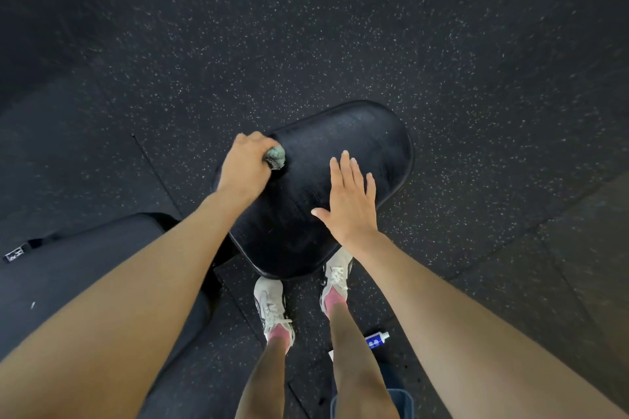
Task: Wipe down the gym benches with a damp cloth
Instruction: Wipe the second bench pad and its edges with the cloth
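A black padded bench seat with rounded corners lies below me, tilted toward the upper right. My left hand grips a bunched green-grey cloth and holds it against the pad's left edge. My right hand is spread flat, fingers straight, over the pad's right half; whether it touches the surface I cannot tell. A second, longer black bench pad shows at the lower left, partly hidden by my left forearm.
Black speckled rubber floor surrounds the benches. My two feet in white sneakers stand just below the pad. A small blue-and-white bottle lies on the floor by my right leg. A dark bin edge shows at the bottom.
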Available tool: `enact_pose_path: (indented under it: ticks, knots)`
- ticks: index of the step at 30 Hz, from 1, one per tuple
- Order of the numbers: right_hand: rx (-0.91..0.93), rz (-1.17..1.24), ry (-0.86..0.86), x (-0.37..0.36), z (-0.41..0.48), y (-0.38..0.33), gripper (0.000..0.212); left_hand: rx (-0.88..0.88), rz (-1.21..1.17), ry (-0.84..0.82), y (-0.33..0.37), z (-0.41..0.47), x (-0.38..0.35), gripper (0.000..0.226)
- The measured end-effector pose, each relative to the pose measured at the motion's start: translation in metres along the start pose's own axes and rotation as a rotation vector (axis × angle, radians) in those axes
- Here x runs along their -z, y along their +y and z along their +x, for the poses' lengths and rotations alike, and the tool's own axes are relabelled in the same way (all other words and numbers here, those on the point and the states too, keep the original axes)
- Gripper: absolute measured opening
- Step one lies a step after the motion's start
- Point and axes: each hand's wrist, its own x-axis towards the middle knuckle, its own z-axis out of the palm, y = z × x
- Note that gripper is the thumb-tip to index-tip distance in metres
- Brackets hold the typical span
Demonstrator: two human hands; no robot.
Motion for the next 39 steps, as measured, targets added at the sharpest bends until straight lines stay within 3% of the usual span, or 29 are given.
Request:
enact_pose_path:
  ticks: [3,8,10,12,13,15,17,19,24,32,36,37,39]
  knots:
    - [0.003,-0.002,0.014,0.0,0.0,0.002,0.095,0.005,0.111,-0.036,0.014,-0.004,-0.013,0.046]
    - [0.002,0.014,0.008,0.006,-0.005,0.0,0.094,-0.109,0.428,-0.297,0.027,-0.015,-0.004,0.034]
    - [0.006,0.024,0.005,0.009,-0.008,-0.003,0.094,-0.112,0.423,-0.419,0.027,-0.015,-0.001,0.031]
    - [0.015,0.035,0.004,0.009,-0.013,-0.007,0.094,-0.06,0.226,-0.536,0.01,-0.017,0.003,0.037]
    - [0.016,0.04,0.0,0.007,-0.015,-0.008,0.095,-0.015,0.101,-0.539,0.0,-0.02,0.007,0.041]
    - [0.01,0.046,-0.011,0.001,-0.021,-0.012,0.096,0.102,-0.085,-0.356,-0.017,-0.03,0.014,0.044]
    - [0.006,0.041,-0.029,-0.006,-0.027,-0.016,0.097,0.198,-0.115,-0.077,-0.025,-0.035,0.017,0.043]
    - [0.004,0.03,-0.042,-0.013,-0.032,-0.021,0.097,0.191,-0.084,0.04,-0.022,-0.032,0.012,0.042]
    - [0.0,-0.035,-0.028,-0.026,-0.043,-0.031,0.095,0.08,0.085,0.022,0.008,-0.039,-0.014,0.044]
    - [-0.053,0.01,-0.023,-0.042,-0.062,-0.035,0.09,-0.074,0.065,-0.092,-0.008,-0.107,-0.042,0.052]
    - [-0.095,0.054,0.001,-0.05,-0.073,-0.038,0.085,-0.083,-0.159,-0.313,-0.017,-0.11,-0.028,0.046]
    - [-0.114,0.071,0.014,-0.051,-0.075,-0.038,0.084,-0.046,-0.244,-0.313,-0.023,-0.105,-0.022,0.043]
    - [-0.172,0.126,0.059,-0.053,-0.08,-0.039,0.083,0.057,-0.258,-0.163,-0.038,-0.093,-0.011,0.04]
